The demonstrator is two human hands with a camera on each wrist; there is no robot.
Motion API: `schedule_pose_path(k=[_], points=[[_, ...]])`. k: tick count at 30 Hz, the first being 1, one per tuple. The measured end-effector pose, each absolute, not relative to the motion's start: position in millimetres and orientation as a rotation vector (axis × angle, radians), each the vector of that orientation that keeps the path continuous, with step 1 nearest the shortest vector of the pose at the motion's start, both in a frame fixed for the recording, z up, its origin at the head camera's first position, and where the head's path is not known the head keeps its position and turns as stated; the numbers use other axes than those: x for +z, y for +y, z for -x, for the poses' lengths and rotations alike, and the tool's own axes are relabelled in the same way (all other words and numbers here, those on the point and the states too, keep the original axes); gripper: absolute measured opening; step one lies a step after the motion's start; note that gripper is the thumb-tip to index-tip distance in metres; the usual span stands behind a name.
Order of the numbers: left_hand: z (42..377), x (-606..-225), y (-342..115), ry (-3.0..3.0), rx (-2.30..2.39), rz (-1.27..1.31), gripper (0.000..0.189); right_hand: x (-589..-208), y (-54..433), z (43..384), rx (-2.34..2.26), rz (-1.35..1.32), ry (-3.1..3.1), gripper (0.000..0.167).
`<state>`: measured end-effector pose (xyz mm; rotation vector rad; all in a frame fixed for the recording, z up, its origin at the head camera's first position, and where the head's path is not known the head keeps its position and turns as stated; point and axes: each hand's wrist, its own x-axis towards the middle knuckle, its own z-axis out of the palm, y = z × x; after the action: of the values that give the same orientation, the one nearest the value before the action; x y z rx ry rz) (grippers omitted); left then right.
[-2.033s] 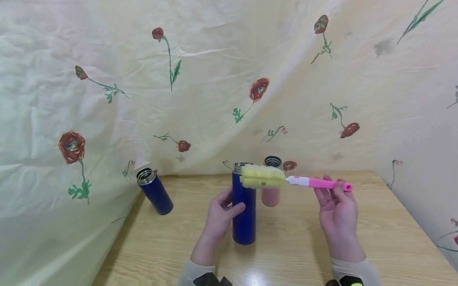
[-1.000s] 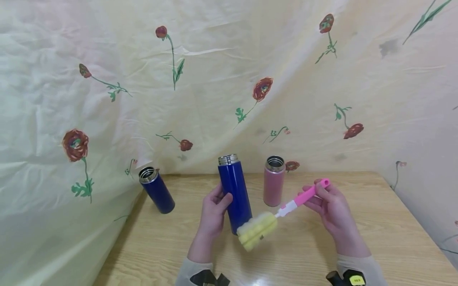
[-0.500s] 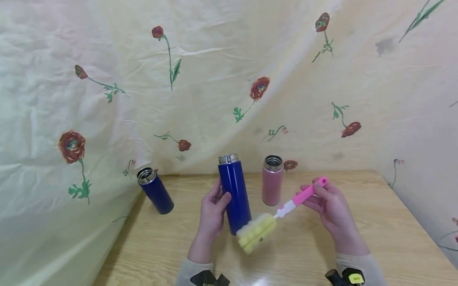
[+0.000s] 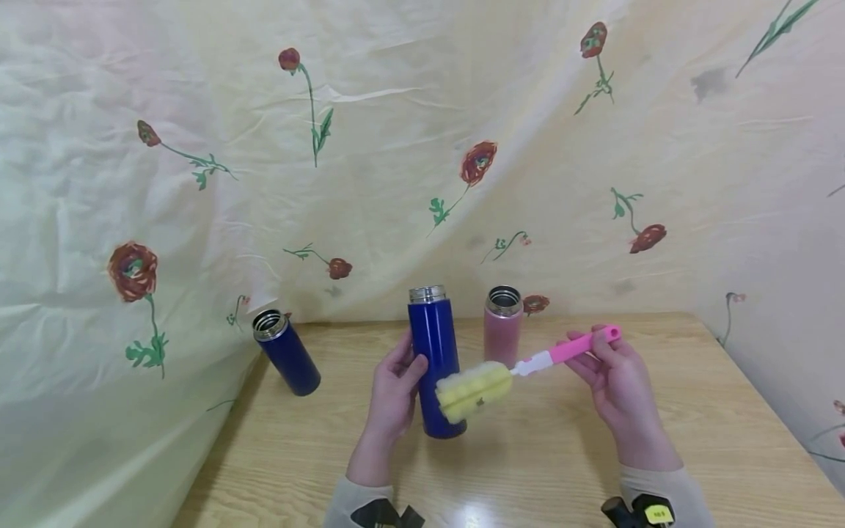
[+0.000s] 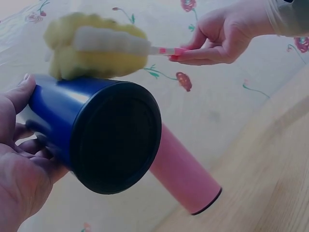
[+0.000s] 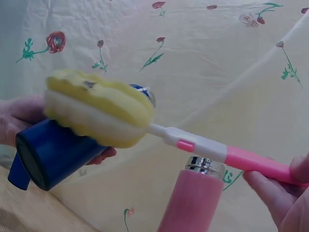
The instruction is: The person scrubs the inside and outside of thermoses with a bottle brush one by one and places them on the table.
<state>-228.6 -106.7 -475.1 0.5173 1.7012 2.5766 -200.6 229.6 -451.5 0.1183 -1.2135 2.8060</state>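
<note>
Right hand (image 4: 620, 385): fingers pinch the pink handle of a sponge brush (image 4: 533, 363) close to its holed end; the yellow-and-white sponge head sits well beyond the fingertips. Brush is in the air over the counter (image 4: 317, 455). Long axis slants in head view: handle end high at right, sponge end lower, pointing left toward a tall blue bottle (image 4: 439, 345).

Left hand (image 4: 391, 392): fingers wrapped round that bottle's side, thumb on the near face. Open steel mouth up, above the grip; axis tilted, base off the counter. Sponge crosses in front of its lower wall; contact cannot be told for sure.

Pink bottle (image 4: 502, 337), open, upright behind the brush. Shorter blue bottle (image 4: 288, 357), open, well apart at left.
</note>
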Motion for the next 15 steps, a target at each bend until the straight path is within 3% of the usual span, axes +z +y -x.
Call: schedule_pose_path(k=[15], points=[[224.8,-474.9,-103.0,1.688,2.449,-0.582,0.076,-441.7,225.2,196.3,2.873,0.014,-0.563,0.015]])
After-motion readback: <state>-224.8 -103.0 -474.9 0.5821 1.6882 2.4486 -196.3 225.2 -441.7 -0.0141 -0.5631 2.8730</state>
